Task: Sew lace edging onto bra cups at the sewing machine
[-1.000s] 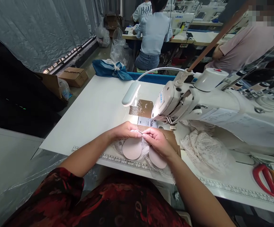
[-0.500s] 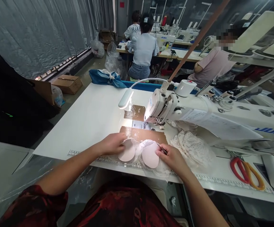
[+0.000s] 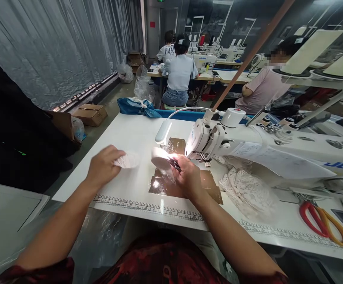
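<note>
My left hand [image 3: 102, 167] grips a pale lace-edged bra cup [image 3: 130, 161] over the left part of the white table. A second pale pink bra cup [image 3: 160, 158], smeared by motion, is at the fingertips of my right hand [image 3: 188, 179], left of the needle area. That hand also holds a small dark pointed tool [image 3: 174, 163], perhaps tweezers or thread snips. Whether the two cups are still joined I cannot tell. Brown tape patches [image 3: 167, 186] lie on the table beneath. The white sewing machine [image 3: 202, 138] stands just beyond my right hand.
Cream lace fabric [image 3: 248, 191] lies heaped right of the machine bed. Scissors with red and orange handles [image 3: 322, 223] rest at the right. A lamp [image 3: 163, 131] hangs over the work spot. A ruler strip [image 3: 147, 206] runs along the front edge. Co-workers [image 3: 178, 71] sit beyond.
Both hands have lifted the bra cups off the front edge. My left hand has moved left and away, my right hand left and forward. The view has tilted up slightly.
</note>
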Available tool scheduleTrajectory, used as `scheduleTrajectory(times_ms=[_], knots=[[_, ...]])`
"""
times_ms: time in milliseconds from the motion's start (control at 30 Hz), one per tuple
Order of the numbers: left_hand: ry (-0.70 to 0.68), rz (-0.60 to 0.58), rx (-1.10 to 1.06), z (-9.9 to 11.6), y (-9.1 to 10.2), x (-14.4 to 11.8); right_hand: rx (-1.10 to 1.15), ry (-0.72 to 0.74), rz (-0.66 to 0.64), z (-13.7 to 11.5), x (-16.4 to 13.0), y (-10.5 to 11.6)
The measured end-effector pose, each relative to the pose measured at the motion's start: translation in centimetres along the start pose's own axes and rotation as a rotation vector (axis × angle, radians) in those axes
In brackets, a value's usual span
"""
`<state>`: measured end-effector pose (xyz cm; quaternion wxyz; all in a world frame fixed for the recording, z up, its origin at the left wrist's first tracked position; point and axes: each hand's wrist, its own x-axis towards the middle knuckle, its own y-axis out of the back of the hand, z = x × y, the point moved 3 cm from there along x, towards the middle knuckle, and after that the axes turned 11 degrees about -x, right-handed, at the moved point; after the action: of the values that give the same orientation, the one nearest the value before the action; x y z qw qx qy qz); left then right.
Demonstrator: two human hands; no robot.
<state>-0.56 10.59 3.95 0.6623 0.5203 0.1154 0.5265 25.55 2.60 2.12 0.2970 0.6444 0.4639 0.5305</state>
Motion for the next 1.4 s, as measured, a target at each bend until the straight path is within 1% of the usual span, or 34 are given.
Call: scheduleTrajectory(times_ms=[33,67,100,133,200,233,267,300,333,367,400,467,500,567,600,633,700,733,767,800,833,900,967,1000,1100,1200,1300,1400], knots=[[0.023,0.109,0.102,-0.6,0.5,0.6,-0.068,0.044,-0.019,-0.8,0.8,-0.6],[0.048,0.166,0.196,-1.1,0.6,1.1,-0.125,0.1,-0.064,-1.5,1.5,-1.3],[0.065,0.157,0.271,-1.5,0.5,1.5,-0.152,0.153,-0.108,-2.0,2.0,-2.0],[0.074,0.08,0.315,-2.0,0.0,1.7,-0.167,0.208,-0.159,-2.3,2.2,-2.7],[0.087,-0.205,0.306,-3.0,-1.6,1.8,-0.159,0.296,-0.241,-2.5,1.9,-3.5],[0.103,-0.35,0.272,-3.6,-2.4,1.6,-0.155,0.326,-0.273,-2.3,1.4,-3.6],[0.131,-0.467,0.234,-4.2,-3.2,1.5,-0.151,0.346,-0.296,-2.0,0.6,-3.5],[0.167,-0.527,0.209,-4.9,-3.7,1.4,-0.143,0.357,-0.312,-1.5,-0.2,-3.1],[0.195,-0.544,0.206,-5.5,-4.0,1.6,-0.128,0.356,-0.326,-0.9,-1.3,-2.6],[0.216,-0.521,0.224,-6.0,-4.1,1.9,-0.111,0.332,-0.339,-0.1,-2.4,-1.9],[0.205,-0.506,0.234,-6.3,-4.2,2.2,-0.093,0.285,-0.349,0.9,-3.7,-1.1],[0.183,-0.465,0.281,-6.0,-4.0,2.9,-0.051,0.124,-0.334,3.5,-6.4,0.6],[0.16,-0.436,0.31,-5.5,-3.9,3.2,-0.032,0.031,-0.3,5.0,-7.9,1.6],[0.112,-0.312,0.321,-3.3,-3.6,3.3,0.013,-0.146,-0.169,8.4,-11.1,3.7],[0.077,-0.269,0.27,-1.7,-3.6,3.2,0.014,-0.229,-0.082,10.3,-12.7,4.8],[0.017,-0.271,0.173,0.2,-4.0,3.0,-0.01,-0.31,0.01,12.1,-14.3,5.9],[-0.133,-0.365,-0.073,4.7,-5.4,2.5,-0.104,-0.506,0.197,15.4,-17.1,7.9],[-0.227,-0.437,-0.178,7.1,-6.4,2.3,-0.154,-0.597,0.241,16.7,-18.2,8.6],[-0.31,-0.47,-0.255,9.5,-7.4,2.1,-0.179,-0.661,0.259,17.7,-19.0,9.0],[-0.363,-0.53,-0.3,11.8,-8.6,2.0,-0.179,-0.69,0.247,18.2,-19.5,9.1],[-0.425,-0.581,-0.333,14.0,-9.8,1.9,-0.155,-0.683,0.214,18.3,-19.7,9.0],[-0.532,-0.639,-0.396,18.0,-12.0,1.9,-0.065,-0.581,0.135,17.4,-19.6,8.2],[-0.623,-0.655,-0.478,21.4,-14.0,2.0,0.016,-0.446,0.08,15.6,-19.3,7.4],[-0.655,-0.64,-0.519,22.9,-14.8,2.2,0.061,-0.376,0.038,14.7,-19.2,7.0],[-0.716,-0.656,-0.553,26.3,-17.2,2.7,0.161,-0.231,-0.078,12.8,-19.3,6.4],[-0.752,-0.753,-0.441,28.3,-19.6,3.1,0.135,-0.206,-0.128,13.0,-20.1,6.5],[-0.705,-0.847,-0.271,29.1,-21.8,3.5,0.094,-0.237,-0.08,14.2,-21.2,6.7],[-0.593,-0.837,-0.251,29.2,-22.9,4.1,0.1,-0.282,-0.007,15.1,-22.1,6.9]])
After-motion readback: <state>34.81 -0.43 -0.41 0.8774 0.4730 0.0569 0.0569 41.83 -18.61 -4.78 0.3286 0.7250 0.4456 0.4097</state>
